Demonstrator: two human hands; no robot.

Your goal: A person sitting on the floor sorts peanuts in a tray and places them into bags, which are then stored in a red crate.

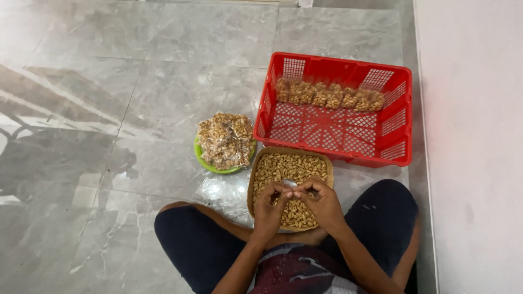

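Observation:
My left hand (271, 208) and my right hand (323, 202) meet over a woven tray (256, 172) full of peanuts. Together they pinch a small clear plastic bag (289, 184) between the fingertips. A green plate (202, 159) piled with filled peanut packets (225, 139) sits to the left of the tray. Beyond the tray stands a red plastic basket (333, 126) with a row of filled packets (328, 95) along its far side.
I sit cross-legged on a grey marble floor (136, 81). A heap of clear plastic bags (223, 190) lies between the plate and my left knee. A pale wall (474, 136) runs along the right.

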